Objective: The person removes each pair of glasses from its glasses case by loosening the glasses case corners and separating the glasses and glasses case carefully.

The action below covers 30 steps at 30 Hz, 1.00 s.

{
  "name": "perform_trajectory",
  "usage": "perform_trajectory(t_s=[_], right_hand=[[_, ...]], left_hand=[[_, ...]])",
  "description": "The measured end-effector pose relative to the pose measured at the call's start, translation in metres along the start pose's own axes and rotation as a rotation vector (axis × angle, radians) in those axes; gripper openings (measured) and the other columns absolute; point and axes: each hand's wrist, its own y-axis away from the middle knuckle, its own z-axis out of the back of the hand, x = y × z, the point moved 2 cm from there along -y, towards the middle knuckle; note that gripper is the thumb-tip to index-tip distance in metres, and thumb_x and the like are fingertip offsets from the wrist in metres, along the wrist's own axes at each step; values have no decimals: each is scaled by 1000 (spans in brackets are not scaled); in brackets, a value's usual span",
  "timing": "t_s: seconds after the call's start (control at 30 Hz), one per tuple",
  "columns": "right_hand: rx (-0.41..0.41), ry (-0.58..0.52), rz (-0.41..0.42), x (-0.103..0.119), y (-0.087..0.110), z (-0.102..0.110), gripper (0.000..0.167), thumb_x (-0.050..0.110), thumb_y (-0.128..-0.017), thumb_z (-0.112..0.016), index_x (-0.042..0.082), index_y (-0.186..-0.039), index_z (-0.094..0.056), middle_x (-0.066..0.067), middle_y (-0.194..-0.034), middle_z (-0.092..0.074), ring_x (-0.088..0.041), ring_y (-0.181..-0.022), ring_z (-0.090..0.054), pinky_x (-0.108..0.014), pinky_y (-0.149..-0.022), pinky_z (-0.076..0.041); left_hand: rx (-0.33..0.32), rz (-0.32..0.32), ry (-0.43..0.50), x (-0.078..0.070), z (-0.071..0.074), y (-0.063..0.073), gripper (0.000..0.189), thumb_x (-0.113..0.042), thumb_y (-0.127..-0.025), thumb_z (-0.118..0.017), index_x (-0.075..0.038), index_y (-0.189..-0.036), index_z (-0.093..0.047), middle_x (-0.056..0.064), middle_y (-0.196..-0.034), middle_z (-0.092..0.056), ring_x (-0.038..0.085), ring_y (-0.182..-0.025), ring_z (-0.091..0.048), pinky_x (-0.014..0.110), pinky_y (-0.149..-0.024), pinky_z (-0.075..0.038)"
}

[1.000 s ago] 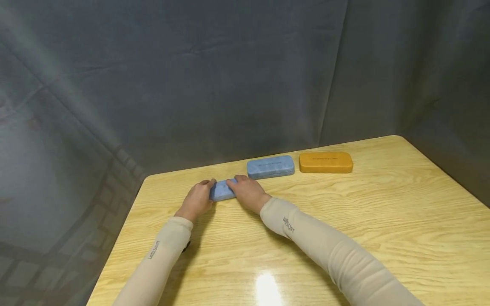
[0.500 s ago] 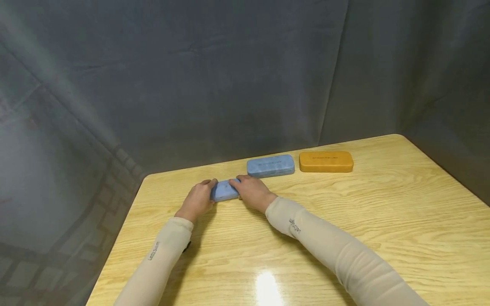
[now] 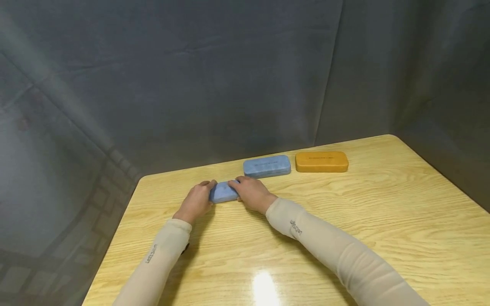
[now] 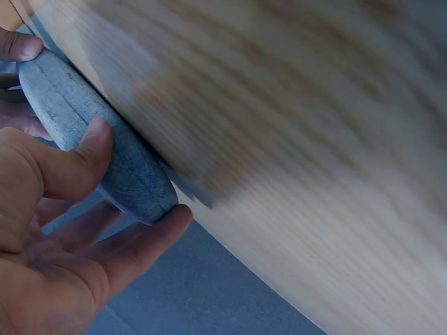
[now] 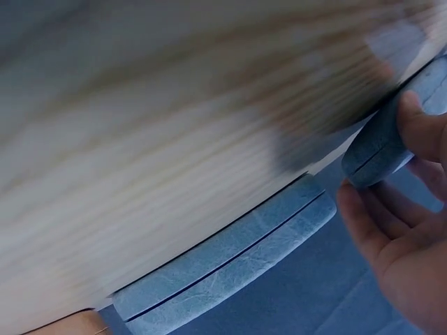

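Both hands hold a light blue glasses case (image 3: pixel 223 192) by its two ends near the back of the table. My left hand (image 3: pixel 194 201) grips the left end, with the thumb on the near side and fingers round the end in the left wrist view. My right hand (image 3: pixel 252 193) grips the right end, thumb on the near side in the right wrist view. I cannot tell whether the case touches the table or hovers just over it. Behind and to the right lies a second blue glasses case (image 3: pixel 267 166), closed. An orange glasses case (image 3: pixel 321 162) lies right of that one.
The wooden table (image 3: pixel 363 221) has its back edge close behind the cases. A dark grey curtain (image 3: pixel 214 93) hangs behind it and along both sides. The second blue case is close by the right hand.
The held case and right hand have shifted slightly right, nearer the second blue case. The whole head view has moved a little. Both grips remain.
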Motion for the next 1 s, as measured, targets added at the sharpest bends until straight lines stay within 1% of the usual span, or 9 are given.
perform_trajectory(t_s=[0.17,0.27,0.47,0.67,0.77,0.87,1.0], right_hand=[[32,-5,-26,-3,3,0,62,33,-93,-69,25,-149,-44,-8,-145,-54,-27,-132,-54,-40,-102,-51],[37,-13,-31,-4,4,1,62,33,-93,-68,25,-149,-44,-8,-146,-53,-27,-133,-53,-40,-103,-51],[38,-18,-34,-6,8,4,62,33,-93,-68,25,-149,-44,-8,-147,-52,-28,-134,-53,-42,-103,-50],[45,-27,-38,-9,15,5,62,33,-92,-69,24,-149,-45,-9,-145,-54,-29,-133,-53,-42,-104,-50],[36,-35,-32,-10,17,6,62,33,-91,-70,23,-148,-46,-9,-143,-55,-28,-133,-53,-42,-104,-49],[9,-49,-25,-10,18,7,62,31,-90,-72,22,-147,-48,-9,-141,-57,-28,-132,-54,-42,-104,-49],[-3,-64,-17,-12,23,4,62,30,-90,-73,19,-145,-50,-10,-139,-58,-29,-130,-55,-43,-104,-49]], left_hand=[[8,-9,10,-2,-1,-1,59,5,-79,-77,-3,-134,-58,27,-133,-60,43,-115,-64,49,-94,-55],[4,-13,4,-4,-1,-2,60,2,-79,-79,-3,-134,-58,26,-132,-60,42,-115,-64,48,-95,-55],[3,-23,2,-7,-1,-2,59,2,-80,-78,-3,-136,-58,26,-133,-60,42,-116,-64,48,-95,-54],[1,-54,0,-12,-3,-1,57,1,-80,-79,-4,-133,-59,25,-130,-62,41,-114,-65,47,-93,-56],[-16,-62,-1,-13,-3,0,57,2,-78,-80,-4,-131,-60,24,-128,-64,40,-112,-66,46,-92,-56],[-33,-59,2,-15,-3,0,59,3,-77,-80,-4,-132,-60,24,-127,-64,40,-111,-66,46,-92,-56],[-20,-63,18,-18,-5,1,61,2,-76,-82,-2,-132,-59,24,-127,-64,40,-111,-66,47,-93,-56]])
